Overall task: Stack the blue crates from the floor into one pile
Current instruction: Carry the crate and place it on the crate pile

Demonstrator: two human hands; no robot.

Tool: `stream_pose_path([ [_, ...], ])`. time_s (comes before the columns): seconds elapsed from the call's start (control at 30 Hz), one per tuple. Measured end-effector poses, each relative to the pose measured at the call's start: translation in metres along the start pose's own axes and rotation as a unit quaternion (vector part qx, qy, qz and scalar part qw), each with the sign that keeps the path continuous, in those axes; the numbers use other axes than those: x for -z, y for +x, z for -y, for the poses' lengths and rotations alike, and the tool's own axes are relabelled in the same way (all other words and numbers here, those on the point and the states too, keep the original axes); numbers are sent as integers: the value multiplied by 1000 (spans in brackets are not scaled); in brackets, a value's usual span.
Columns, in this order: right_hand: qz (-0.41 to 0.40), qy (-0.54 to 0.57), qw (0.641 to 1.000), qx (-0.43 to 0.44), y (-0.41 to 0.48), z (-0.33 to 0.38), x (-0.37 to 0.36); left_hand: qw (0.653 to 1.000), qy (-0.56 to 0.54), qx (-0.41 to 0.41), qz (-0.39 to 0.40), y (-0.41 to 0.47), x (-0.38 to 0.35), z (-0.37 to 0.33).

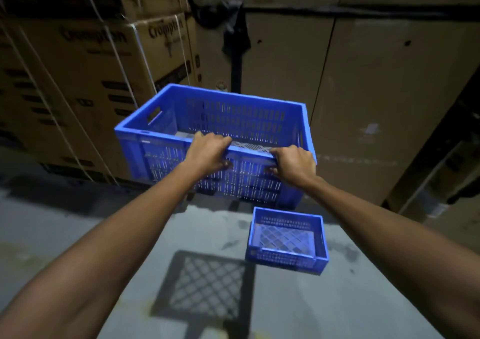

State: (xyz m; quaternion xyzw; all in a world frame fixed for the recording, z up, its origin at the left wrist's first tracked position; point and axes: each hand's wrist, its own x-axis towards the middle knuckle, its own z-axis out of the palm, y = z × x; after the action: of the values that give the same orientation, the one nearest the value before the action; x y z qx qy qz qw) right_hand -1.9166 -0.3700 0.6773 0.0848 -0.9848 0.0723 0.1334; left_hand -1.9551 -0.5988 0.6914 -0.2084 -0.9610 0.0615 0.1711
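Grey concrete makes up the floor [78,235], dull and marked with dark spots and patches of wet-looking sheen. On the left stands a stack of brown cardboard cartons [85,84] bound with white straps, with blurred print on their faces. More tall plain cartons [389,92] close off the back and the right side of the room. Between the two groups a black cloth [235,35] hangs from a dark bar. The light is dim and the upper part of the view is smeared.

In the middle is a large blue crate [233,115], rectangular and open-topped. It has slotted walls, a thick plain rim and a handle cutout in its left end wall. It is empty, and light shows through the lattice of its base. It appears to be held clear of the floor in front of the cartons.

Both bare arms reach forward to its near long rim. The left grip [207,151] is clamped on that rim, fingers curled over the top and thumb on the outer wall. The right grip [293,164] is clamped on the same rim further right, near the corner.

A second blue crate [285,237], also empty, sits upright on the floor below and to the right. Left of it, a lattice shadow [205,286] lies on the concrete.
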Motion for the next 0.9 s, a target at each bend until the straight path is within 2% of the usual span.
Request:
stream_pose_path([
  [0.2,16,41,998,-41,22,-45,-132,995,-34,80,-46,29,-156,-17],
  [0.5,9,38,999,5,42,-110,-407,988,-78,121,-56,29,-442,-44],
  [0.73,18,-9,999,31,59,-122,-614,981,-116,150,-30,9,-640,-38],
  [0.9,25,10,1000,14,46,-129,-735,983,-119,142,-1,-9,-749,-42],
])
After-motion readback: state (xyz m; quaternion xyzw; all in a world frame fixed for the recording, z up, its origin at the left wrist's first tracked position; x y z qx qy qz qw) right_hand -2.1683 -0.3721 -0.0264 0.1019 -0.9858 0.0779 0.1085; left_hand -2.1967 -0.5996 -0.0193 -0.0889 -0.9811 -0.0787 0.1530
